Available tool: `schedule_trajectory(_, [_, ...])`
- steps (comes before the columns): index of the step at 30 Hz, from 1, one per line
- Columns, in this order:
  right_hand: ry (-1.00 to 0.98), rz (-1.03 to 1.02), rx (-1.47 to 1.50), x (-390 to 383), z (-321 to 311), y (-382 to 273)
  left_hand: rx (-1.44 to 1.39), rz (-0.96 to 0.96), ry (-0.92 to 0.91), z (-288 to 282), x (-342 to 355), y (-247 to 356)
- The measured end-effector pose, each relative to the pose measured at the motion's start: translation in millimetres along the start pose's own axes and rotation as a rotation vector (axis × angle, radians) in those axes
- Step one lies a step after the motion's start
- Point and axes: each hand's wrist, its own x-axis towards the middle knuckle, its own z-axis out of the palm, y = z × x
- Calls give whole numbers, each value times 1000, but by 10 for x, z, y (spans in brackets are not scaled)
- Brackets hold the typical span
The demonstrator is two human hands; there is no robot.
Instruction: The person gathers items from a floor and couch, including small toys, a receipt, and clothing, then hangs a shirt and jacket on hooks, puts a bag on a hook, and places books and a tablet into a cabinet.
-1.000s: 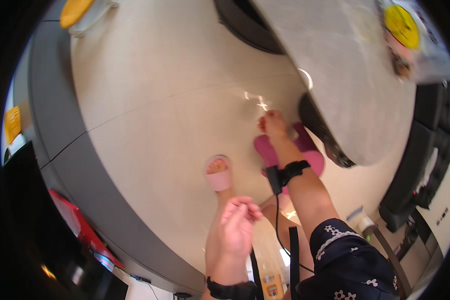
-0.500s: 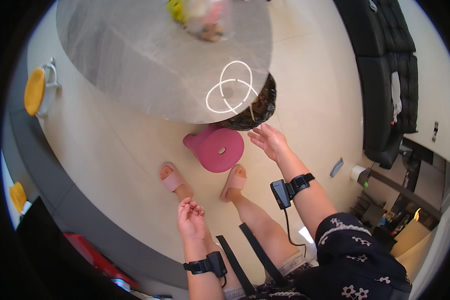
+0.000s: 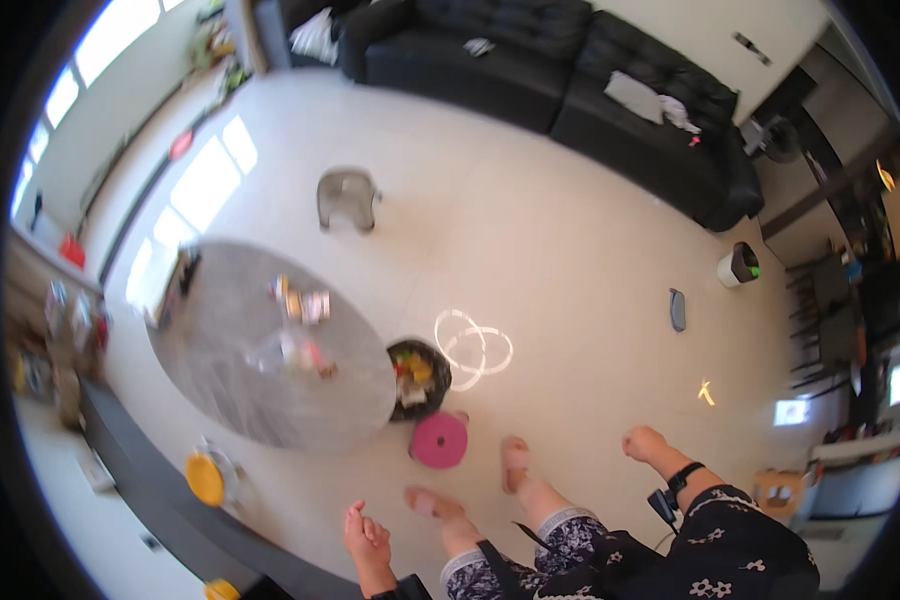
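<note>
Above the floor at the lower middle, my left hand (image 3: 367, 540) is raised with its fingers loosely bent and somewhat apart, holding nothing. My right hand (image 3: 648, 444) hangs over bare floor farther right, its fingers curled in and nothing visible in it. Both wrists wear black straps; a small black box (image 3: 662, 503) shows at the right one. Nearest between the hands are my feet in pink slippers (image 3: 515, 464). Just ahead of them stands a round pink stool (image 3: 440, 440), apart from both hands.
Behind the stool is a bin lined with a black bag (image 3: 438, 372), holding rubbish. An oval grey table (image 3: 240, 400) carries packets and a clear bag. A yellow-seated chair (image 3: 206, 480), a grey stool (image 3: 348, 200), a black sofa (image 3: 470, 65) and a white bin (image 3: 732, 268) stand around.
The view has swung up and right, bringing the sofa and grey stool into sight. My right hand has moved away from the black-bagged bin and its fingers have curled in.
</note>
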Motion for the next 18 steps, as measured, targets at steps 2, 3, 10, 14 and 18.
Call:
schedule_trajectory(2, [48, 29, 58, -255, 158, 451, 29, 27, -81, 417, -148, 158])
schedule_trajectory(3, [48, 28, 101, -388, 147, 558, 11, 32, -113, 629, -232, 213])
schedule_trajectory(10, [166, 37, 268, -527, 527, 1670, -109, 21, -236, 2269, -505, -148])
schedule_trajectory(14, [174, 32, 162, -283, 849, 2333, -118, -77, -410, 3198, -544, -631])
schedule_trajectory(18, [318, -13, 302, -394, 887, 2480, -19, -116, -491, 3764, -468, -801])
